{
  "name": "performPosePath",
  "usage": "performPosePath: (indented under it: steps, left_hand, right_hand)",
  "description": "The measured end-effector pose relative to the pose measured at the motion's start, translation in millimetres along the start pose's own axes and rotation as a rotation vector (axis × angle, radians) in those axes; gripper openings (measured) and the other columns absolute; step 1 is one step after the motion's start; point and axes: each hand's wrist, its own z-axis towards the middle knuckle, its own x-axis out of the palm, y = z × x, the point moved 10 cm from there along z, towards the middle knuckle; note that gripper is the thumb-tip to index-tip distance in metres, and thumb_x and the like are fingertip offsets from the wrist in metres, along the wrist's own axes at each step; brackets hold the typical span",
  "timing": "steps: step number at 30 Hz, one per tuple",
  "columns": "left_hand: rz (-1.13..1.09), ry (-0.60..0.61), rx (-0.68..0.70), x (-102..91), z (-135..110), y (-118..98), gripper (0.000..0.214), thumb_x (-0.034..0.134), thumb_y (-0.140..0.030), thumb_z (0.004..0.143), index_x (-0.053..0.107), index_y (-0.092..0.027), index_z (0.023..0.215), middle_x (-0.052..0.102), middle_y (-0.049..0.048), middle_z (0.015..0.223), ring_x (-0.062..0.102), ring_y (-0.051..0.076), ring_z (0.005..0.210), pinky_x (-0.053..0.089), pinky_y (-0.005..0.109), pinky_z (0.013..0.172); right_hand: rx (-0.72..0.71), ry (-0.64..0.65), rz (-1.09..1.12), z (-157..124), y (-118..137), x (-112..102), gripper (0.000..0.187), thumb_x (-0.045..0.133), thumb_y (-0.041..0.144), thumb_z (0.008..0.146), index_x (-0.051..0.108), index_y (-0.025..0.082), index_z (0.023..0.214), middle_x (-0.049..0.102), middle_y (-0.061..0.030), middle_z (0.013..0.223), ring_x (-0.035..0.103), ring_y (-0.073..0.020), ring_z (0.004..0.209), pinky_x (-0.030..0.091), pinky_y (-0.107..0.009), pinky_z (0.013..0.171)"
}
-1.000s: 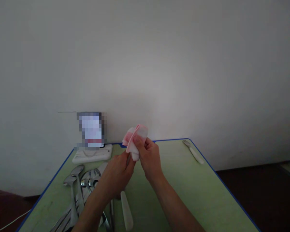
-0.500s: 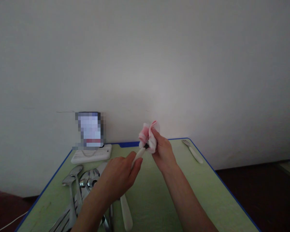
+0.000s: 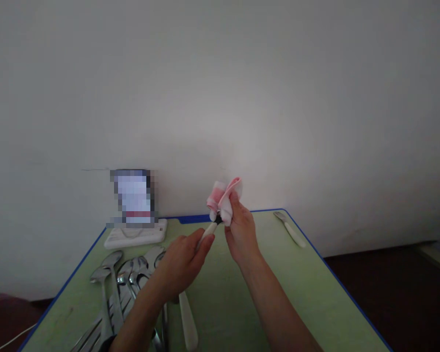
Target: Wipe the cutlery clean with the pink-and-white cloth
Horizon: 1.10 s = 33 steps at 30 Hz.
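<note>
My left hand (image 3: 181, 266) is closed around the white handle of a piece of cutlery (image 3: 208, 234), which points up and to the right. My right hand (image 3: 239, 230) grips a pink and white cloth (image 3: 223, 200) bunched around the far end of that piece, above the middle of the green table (image 3: 297, 293). What the cloth covers is hidden.
Several metal spoons (image 3: 112, 283) lie in a heap at the left of the table, with a white-handled utensil (image 3: 188, 322) beside them. A white-handled fork (image 3: 289, 229) lies at the far right corner. A blurred screen (image 3: 132, 198) stands on a white base (image 3: 135, 235) at the back left.
Both hands moved right and farther from me. The cutlery's white handle has slid out of the cloth and now shows between the hands.
</note>
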Motion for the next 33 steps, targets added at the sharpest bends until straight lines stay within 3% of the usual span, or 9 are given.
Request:
performPosePath:
  steps: [6,11,15,20,24,27,33]
  left_hand:
    - [-0.176,-0.094,0.02,-18.5,-5,-4,0.04,0.028,-0.048,0.091,0.045,-0.02,0.067,0.046,-0.0053,0.05,0.045,0.011,0.047,0.03,0.022,0.05]
    - [-0.129,-0.225,-0.045,-36.3,-6,-2,0.027,0.04,-0.04,0.087,0.057,-0.019,0.092,0.061,-0.0014,0.066,0.055,0.015,0.059,0.037,0.024,0.058]
    - [-0.216,-0.285,-0.034,-38.8,-7,-2,0.033,0.034,-0.041,0.09,0.056,-0.019,0.103,0.065,0.0032,0.086,0.059,0.019,0.079,0.041,0.027,0.07]
    - [-0.329,-0.341,-0.094,-40.3,-10,6,0.034,0.033,-0.044,0.09,0.052,-0.018,0.102,0.059,0.0007,0.074,0.055,0.016,0.066,0.038,0.023,0.055]
    - [-0.312,-0.261,-0.089,-32.5,-7,0,0.027,0.04,-0.043,0.087,0.05,-0.019,0.089,0.053,-0.0032,0.063,0.045,0.012,0.049,0.032,0.022,0.047]
    - [-0.215,-0.195,-0.054,-25.2,-6,-9,0.025,0.037,-0.039,0.088,0.049,-0.019,0.078,0.051,-0.0026,0.058,0.046,0.014,0.05,0.03,0.023,0.05]
    - [-0.272,-0.094,-0.111,-8.1,-5,-2,0.03,0.031,-0.039,0.088,0.049,-0.02,0.076,0.046,-0.0042,0.055,0.042,0.013,0.049,0.026,0.024,0.048]
  right_hand:
    - [-0.023,0.175,0.033,6,25,6,0.037,0.054,0.052,0.077,0.066,0.021,0.093,0.068,-0.0022,0.09,0.059,-0.0171,0.086,0.043,-0.027,0.07]
    - [0.086,0.23,-0.005,7,18,5,0.036,0.057,0.053,0.075,0.067,0.02,0.087,0.069,-0.0023,0.082,0.059,-0.0178,0.078,0.042,-0.029,0.066]
    - [0.121,0.23,0.032,8,10,3,0.029,0.059,0.048,0.076,0.065,0.02,0.074,0.064,0.0002,0.069,0.053,-0.0147,0.065,0.038,-0.027,0.06]
    - [0.124,0.245,0.006,6,8,4,0.03,0.059,0.048,0.076,0.063,0.019,0.07,0.057,0.0016,0.064,0.045,-0.0116,0.058,0.033,-0.025,0.055]
    - [0.131,0.333,-0.044,-2,3,16,0.03,0.061,0.049,0.073,0.064,0.019,0.075,0.058,-0.0001,0.072,0.046,-0.0123,0.064,0.035,-0.026,0.058]
    - [0.093,0.402,-0.194,-10,-1,27,0.03,0.062,0.048,0.073,0.064,0.018,0.078,0.056,0.0007,0.068,0.043,-0.0115,0.062,0.033,-0.025,0.059]
    - [0.145,0.355,-0.345,-13,-9,22,0.03,0.062,0.044,0.071,0.063,0.014,0.071,0.054,0.001,0.06,0.04,-0.0101,0.055,0.029,-0.025,0.053]
